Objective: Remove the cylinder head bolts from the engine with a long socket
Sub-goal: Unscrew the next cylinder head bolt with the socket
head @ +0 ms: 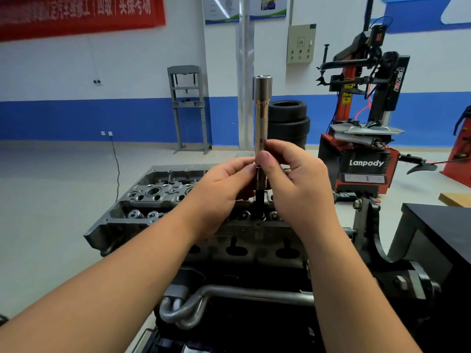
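Above engine (163, 200): two hands (219, 189), one socket (262, 113).

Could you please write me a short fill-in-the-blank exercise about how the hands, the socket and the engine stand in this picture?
1. The long socket is held ____, its wide end at the top.
2. Both the left hand and the right hand grip the socket near its ____ end.
3. Below the hands lies the cylinder head of the ____.
4. Behind the socket, by the wall, stands a stack of ____.

Missing words: upright; lower; engine; tyres
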Motion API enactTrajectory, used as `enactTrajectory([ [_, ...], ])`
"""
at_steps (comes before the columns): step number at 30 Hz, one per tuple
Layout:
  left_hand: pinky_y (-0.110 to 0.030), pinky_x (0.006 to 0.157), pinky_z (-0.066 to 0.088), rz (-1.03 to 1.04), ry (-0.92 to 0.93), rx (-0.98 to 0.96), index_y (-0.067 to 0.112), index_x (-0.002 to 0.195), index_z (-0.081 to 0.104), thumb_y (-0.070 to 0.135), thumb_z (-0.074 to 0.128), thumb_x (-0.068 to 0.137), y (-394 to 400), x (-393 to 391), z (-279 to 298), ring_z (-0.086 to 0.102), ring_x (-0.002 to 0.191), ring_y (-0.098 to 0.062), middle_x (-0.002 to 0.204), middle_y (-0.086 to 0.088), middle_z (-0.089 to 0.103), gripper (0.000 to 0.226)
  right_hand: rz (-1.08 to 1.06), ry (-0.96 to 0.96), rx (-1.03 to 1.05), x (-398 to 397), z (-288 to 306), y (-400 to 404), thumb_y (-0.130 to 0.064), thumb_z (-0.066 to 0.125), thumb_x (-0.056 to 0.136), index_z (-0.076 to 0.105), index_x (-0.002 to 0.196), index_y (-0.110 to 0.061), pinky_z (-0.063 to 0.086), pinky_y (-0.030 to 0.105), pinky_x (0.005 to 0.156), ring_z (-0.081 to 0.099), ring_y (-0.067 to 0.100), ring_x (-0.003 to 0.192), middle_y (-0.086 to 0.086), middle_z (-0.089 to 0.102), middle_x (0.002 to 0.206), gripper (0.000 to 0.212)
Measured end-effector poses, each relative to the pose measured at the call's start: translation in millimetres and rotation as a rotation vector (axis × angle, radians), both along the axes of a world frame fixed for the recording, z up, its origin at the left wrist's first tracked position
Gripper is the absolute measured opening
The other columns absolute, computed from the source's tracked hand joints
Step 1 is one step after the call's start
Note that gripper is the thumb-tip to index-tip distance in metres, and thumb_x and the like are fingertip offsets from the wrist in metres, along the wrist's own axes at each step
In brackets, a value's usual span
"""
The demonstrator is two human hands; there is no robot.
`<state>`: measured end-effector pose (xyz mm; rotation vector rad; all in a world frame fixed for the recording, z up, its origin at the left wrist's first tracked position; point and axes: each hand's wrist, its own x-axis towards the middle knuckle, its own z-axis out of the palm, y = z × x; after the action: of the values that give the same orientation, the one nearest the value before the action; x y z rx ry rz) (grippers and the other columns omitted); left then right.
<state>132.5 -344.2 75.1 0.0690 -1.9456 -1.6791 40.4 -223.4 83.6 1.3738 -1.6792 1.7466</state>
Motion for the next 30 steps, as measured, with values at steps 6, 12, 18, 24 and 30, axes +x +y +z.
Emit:
enactTrajectory([
  [6, -0.039, 0.093, 0.056, 0.101, 0.048, -0.091, 0.025, 0.118, 0.073, 0.034, 0.072, 0.092, 0.0, -1.8, -2.5, 0.073, 0.108, -0.021, 0.113, -0.003, 0.078, 0.027, 0.157, -0.003, 0.069, 5.9, 2.9, 1.7, -0.028, 0.064, 0.097, 0.062, 0.121, -0.029, 0.059, 0.039, 0.081, 0.067, 0.010, 0.098, -0.013, 0.068, 0.101, 0.024],
  [12, -0.032, 0.095, 0.057, 0.025, 0.067, -0.093, 0.018, 0.121, 0.073, 0.016, 0.069, 0.096, 1.6, -1.8, -2.3, 0.072, 0.115, -0.022, 0.117, -0.006, 0.077, 0.025, -0.002, 0.081, 0.019, 1.9, 0.7, -0.5, -0.021, 0.067, 0.096, 0.072, 0.112, -0.016, 0.051, 0.030, 0.083, 0.062, 0.008, 0.091, -0.003, 0.067, 0.097, 0.018],
  [18, -0.046, 0.106, 0.054, -0.040, 0.046, 0.071, 0.014, 0.121, 0.073, 0.027, 0.053, 0.104, -2.5, -0.4, 0.7, 0.070, 0.114, -0.028, 0.121, -0.016, 0.075, 0.029, 0.129, -0.086, 0.021, -0.8, -1.2, -0.1, -0.016, 0.062, 0.099, 0.056, 0.141, -0.020, 0.054, 0.023, 0.090, 0.068, -0.001, 0.099, -0.031, 0.068, 0.094, 0.042],
  [24, -0.053, 0.095, 0.058, 0.082, 0.094, -0.060, 0.033, 0.102, 0.077, 0.041, 0.074, 0.088, -0.8, -3.1, -2.2, 0.072, 0.106, -0.035, 0.109, -0.009, 0.078, 0.017, 0.123, 0.019, 0.085, 5.4, 2.9, 0.0, -0.033, 0.066, 0.097, 0.066, 0.112, -0.025, 0.059, 0.042, 0.079, 0.066, 0.013, 0.094, -0.009, 0.067, 0.099, 0.018],
  [30, -0.038, 0.102, 0.056, -0.005, 0.023, -0.046, 0.009, 0.130, 0.066, 0.020, 0.066, 0.096, 0.4, -2.2, -0.1, 0.069, 0.121, -0.027, 0.124, -0.010, 0.075, 0.036, 0.002, 0.018, -0.013, 2.8, 0.5, -1.1, -0.021, 0.067, 0.097, 0.066, 0.120, -0.016, 0.057, 0.032, 0.079, 0.066, 0.007, 0.089, -0.012, 0.068, 0.094, 0.024],
])
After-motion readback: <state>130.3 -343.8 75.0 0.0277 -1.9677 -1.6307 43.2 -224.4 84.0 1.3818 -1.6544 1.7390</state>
